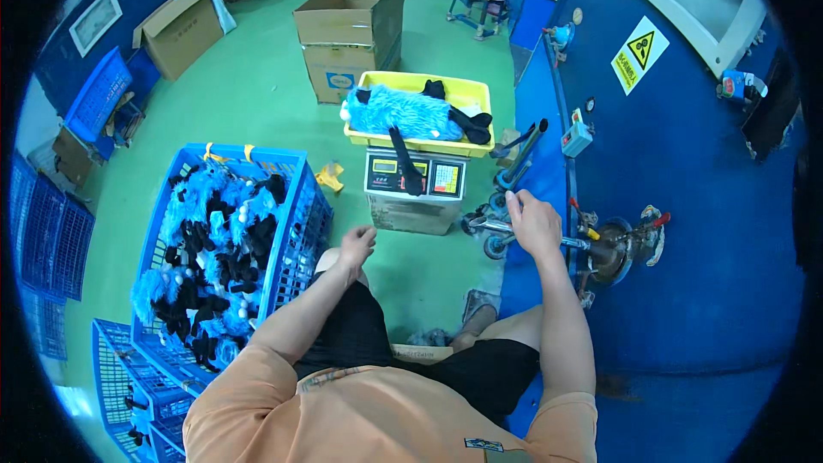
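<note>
My left hand hovers over my left knee with its fingers curled in; nothing shows in it. My right hand is raised above a metal tube fitting, its fingers loosely bent and slightly apart, and I see nothing held. In front of me a blue furry plush toy with black limbs lies in a yellow tray. The tray rests on a weighing scale. One black limb hangs over the tray's near rim, across the scale's panel. Neither hand touches the toy.
At my left stands a blue plastic crate heaped with similar blue and black plush toys. Beyond the scale is an open cardboard box. A blue machine wall with a valve fitting rises on my right, beside wheeled metal tubes.
</note>
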### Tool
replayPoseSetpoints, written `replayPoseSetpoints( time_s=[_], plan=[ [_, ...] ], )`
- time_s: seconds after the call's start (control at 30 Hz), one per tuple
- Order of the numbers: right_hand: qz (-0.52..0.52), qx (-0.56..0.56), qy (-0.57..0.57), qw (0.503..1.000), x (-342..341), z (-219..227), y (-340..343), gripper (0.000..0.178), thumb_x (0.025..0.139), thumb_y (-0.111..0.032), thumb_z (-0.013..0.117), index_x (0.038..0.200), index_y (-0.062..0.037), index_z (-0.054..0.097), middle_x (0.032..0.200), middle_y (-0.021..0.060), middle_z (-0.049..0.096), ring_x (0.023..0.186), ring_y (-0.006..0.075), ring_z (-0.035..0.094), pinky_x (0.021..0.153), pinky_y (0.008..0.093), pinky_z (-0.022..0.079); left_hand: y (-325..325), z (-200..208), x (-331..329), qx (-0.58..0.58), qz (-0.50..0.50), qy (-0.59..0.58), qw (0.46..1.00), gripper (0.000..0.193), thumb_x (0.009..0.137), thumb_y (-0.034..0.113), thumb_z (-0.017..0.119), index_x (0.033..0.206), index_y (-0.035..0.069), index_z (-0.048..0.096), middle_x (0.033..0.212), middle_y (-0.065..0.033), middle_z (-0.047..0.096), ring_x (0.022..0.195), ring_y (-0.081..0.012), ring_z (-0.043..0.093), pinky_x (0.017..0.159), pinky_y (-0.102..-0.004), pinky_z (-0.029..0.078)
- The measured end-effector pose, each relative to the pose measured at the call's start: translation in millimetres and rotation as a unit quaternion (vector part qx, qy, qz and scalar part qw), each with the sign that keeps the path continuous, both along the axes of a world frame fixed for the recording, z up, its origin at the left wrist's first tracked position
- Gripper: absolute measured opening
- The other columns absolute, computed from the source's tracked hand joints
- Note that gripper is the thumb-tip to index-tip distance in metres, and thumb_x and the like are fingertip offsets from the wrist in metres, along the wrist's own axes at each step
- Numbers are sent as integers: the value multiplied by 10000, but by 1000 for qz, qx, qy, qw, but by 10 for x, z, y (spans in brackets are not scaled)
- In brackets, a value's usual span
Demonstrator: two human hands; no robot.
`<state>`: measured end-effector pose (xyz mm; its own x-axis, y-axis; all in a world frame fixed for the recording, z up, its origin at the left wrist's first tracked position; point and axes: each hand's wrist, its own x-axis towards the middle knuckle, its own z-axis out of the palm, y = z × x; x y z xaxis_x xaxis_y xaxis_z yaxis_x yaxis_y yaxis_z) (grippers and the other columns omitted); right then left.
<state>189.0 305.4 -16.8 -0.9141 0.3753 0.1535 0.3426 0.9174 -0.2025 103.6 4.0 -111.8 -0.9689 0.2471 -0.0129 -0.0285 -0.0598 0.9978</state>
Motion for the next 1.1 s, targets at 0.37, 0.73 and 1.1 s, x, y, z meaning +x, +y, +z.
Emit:
replayPoseSetpoints(
  time_s=[0.37, 0.73, 1.1],
  plan=[
    [-15, -19, 0, 1000, -17, 27, -54, 373, 983, -407, 504, 906, -82, 669, 757, 156, 708, 685, 428, 645, 628, 507, 491, -88, 10, -1359, -134, 79, 55, 986, 317, 934, 270, 655, 1037, -28, 686, 818, -73, 662, 717, -127, 579, 654, -252, 477],
    [-22, -23, 28, 999, -18, -24, 5, 363, 980, -405, 515, 881, -84, 653, 705, 139, 676, 664, 423, 626, 617, 510, 468, 521, 208, -1631, -217, 20, -24, 976, 358, 904, 344, 678, 894, -10, 726, 769, -56, 638, 639, -153, 546, 609, -296, 473],
    [4, 19, 29, 999, -37, -176, 64, 452, 1002, -471, 437, 890, -84, 642, 781, 191, 684, 710, 458, 614, 632, 540, 458, 215, 871, -1078, 302, 78, -103, 944, 248, 960, 251, 556, 1003, 11, 603, 819, -126, 665, 723, -223, 638, 712, -326, 506]
  ],
)
